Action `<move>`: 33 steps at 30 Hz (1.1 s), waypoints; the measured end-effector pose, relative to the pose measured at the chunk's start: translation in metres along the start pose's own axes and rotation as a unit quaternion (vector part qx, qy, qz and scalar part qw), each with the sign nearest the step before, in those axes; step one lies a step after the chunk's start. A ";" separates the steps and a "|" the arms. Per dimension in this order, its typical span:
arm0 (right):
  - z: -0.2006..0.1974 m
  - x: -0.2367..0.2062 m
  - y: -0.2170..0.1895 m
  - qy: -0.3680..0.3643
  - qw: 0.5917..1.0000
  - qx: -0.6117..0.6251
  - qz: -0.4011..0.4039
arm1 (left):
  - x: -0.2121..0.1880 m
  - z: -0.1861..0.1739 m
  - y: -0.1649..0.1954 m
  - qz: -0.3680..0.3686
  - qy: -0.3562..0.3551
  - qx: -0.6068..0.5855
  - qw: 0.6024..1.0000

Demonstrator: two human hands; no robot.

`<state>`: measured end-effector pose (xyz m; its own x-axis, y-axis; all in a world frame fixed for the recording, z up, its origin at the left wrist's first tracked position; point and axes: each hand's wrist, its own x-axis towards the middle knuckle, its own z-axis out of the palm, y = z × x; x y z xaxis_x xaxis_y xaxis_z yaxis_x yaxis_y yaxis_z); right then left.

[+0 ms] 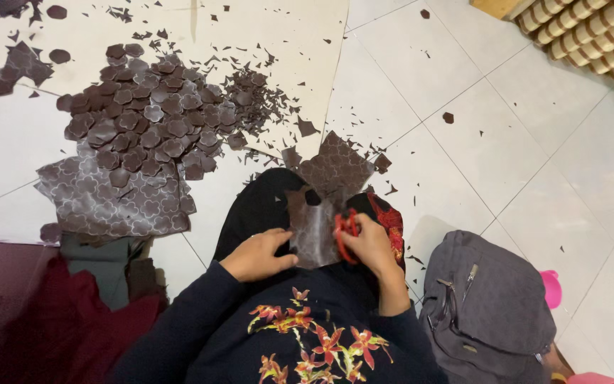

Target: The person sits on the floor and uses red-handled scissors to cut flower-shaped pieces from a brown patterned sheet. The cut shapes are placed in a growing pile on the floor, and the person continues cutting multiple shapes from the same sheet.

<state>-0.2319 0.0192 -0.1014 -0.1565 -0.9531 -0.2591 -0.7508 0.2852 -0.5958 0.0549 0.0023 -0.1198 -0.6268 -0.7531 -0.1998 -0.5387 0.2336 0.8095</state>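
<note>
Both hands grip: left hand (257,254) pinches a glossy brown patterned sheet (315,227) (lobed outlines), right hand (369,245) clasps red scissors (345,233).

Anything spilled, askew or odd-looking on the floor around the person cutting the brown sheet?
Small dark offcuts lie strewn over the pale floor sheet and white tiles, beyond the heap of cut flower shapes. They look like cutting waste, not damage. The left hand holds the patterned sheet; the right hand holds red scissors.
</note>
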 end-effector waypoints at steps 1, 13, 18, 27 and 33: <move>0.001 0.002 0.002 -0.030 0.999 -0.032 -0.024 | -0.003 -0.005 0.008 0.024 -0.002 -0.005 1.000; -0.085 0.076 -0.064 -0.324 0.900 -0.261 -0.127 | 0.016 -0.038 0.210 0.393 -0.045 -0.089 0.914; -0.189 0.160 -0.121 0.084 0.933 -0.335 -0.101 | 0.029 0.002 0.313 0.423 0.097 0.002 0.901; -0.362 0.136 -0.075 0.446 0.867 -0.191 -0.116 | 0.006 0.020 0.340 0.387 -0.098 -0.175 0.900; -0.389 0.125 -0.063 0.452 0.887 -0.038 -0.084 | 0.020 -0.002 0.318 0.502 -0.040 -0.275 0.819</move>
<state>-0.4540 -0.1575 0.1996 -0.4637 -0.6833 0.5640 -0.8477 0.1572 -0.5066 -0.1278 0.0603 0.1353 -0.6444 -0.3038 0.7018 0.5927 0.3814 0.7094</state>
